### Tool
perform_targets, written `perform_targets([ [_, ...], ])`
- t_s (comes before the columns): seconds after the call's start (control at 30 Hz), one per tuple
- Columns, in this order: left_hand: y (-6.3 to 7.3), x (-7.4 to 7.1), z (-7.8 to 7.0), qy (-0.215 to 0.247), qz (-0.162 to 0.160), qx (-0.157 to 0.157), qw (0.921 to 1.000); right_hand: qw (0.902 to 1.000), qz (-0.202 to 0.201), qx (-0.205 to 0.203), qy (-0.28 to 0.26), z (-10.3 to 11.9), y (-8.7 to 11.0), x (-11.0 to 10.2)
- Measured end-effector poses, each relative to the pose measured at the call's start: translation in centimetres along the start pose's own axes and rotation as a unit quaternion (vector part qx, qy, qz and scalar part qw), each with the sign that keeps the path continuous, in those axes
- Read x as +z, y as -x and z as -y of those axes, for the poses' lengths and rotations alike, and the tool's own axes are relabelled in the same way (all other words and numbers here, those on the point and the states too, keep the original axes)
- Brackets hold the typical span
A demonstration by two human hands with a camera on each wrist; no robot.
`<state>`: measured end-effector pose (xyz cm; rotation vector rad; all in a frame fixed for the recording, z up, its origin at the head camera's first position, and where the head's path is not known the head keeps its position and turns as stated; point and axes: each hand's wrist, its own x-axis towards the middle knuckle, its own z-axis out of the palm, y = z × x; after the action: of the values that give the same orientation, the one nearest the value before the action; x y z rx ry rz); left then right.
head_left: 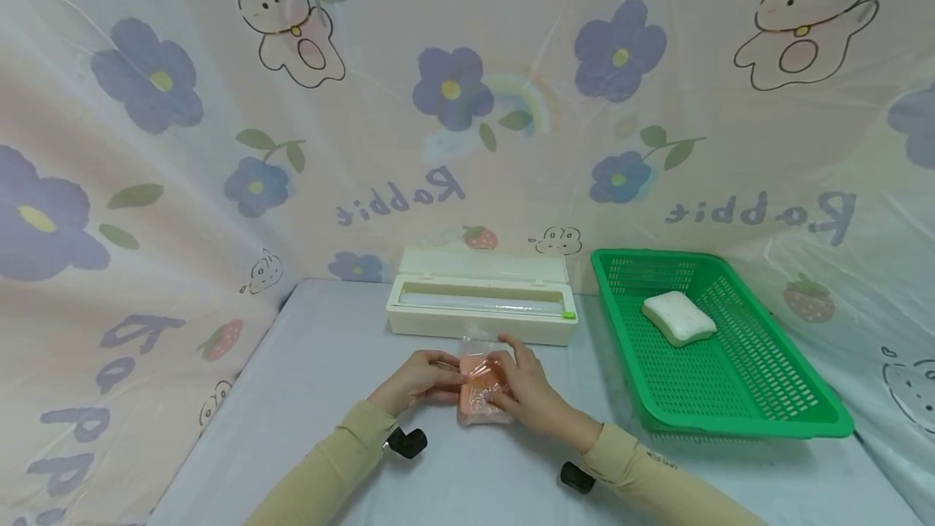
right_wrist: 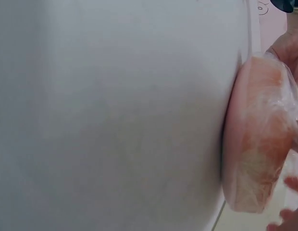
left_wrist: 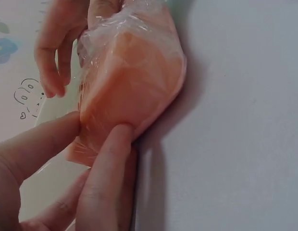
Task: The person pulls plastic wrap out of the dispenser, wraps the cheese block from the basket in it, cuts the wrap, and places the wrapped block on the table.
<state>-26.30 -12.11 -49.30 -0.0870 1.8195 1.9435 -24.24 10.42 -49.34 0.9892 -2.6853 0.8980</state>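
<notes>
An orange-pink block in clear plastic film lies on the table between the two hands. Its rounded side shows through the film, which is wrinkled, in the left wrist view. The left hand holds the block's left side, with fingertips pressed against the film. Over the right part of the block, the right hand grips it with thumb near the front and fingers farther back; its index finger points away. In the right wrist view the wrapped block appears at the right, and most of the right hand is out of frame.
Just behind the hands stands a cream film dispenser box, its lid raised and a clear roll inside. To the right is a green basket holding a white block. A patterned curtain hangs behind the table.
</notes>
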Motion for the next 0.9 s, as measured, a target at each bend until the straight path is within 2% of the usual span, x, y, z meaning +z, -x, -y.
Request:
perform_targets([
  [0.17, 0.3, 0.3, -0.4, -0.033, -0.008, -0.01, 0.9994, 0.9986, 0.0, 0.053, 0.008, -0.2, 0.0, 0.3],
  [0.3, 0.4, 0.8, -0.4, -0.076, 0.001, 0.013, 0.997, 0.9976, 0.0, 0.07, 0.002, -0.5, 0.0, 0.5],
  [0.4, 0.4, 1.1, -0.2, -0.135, -0.015, 0.043, 0.9898, 0.9968, 0.007, 0.079, -0.006, -0.8, 0.0, 0.6],
  [0.53, 0.4, 1.2, -0.1, -0.191, -0.048, 0.049, 0.9791, 0.9923, 0.019, 0.113, -0.046, -1.2, 0.1, 0.2],
  [0.7, 0.5, 1.3, 0.1, -0.172, -0.041, 0.038, 0.9834, 0.9802, 0.044, 0.167, -0.096, -1.5, 0.4, -0.4],
  [0.8, 0.5, 1.3, 0.1, -0.159, -0.036, 0.042, 0.9858, 0.9768, 0.06, 0.184, -0.092, -1.7, 0.4, -0.4],
  [0.9, 0.4, 1.4, 0.0, -0.164, -0.043, 0.044, 0.9845, 0.9762, 0.062, 0.193, -0.079, -1.8, 0.2, -0.3],
])
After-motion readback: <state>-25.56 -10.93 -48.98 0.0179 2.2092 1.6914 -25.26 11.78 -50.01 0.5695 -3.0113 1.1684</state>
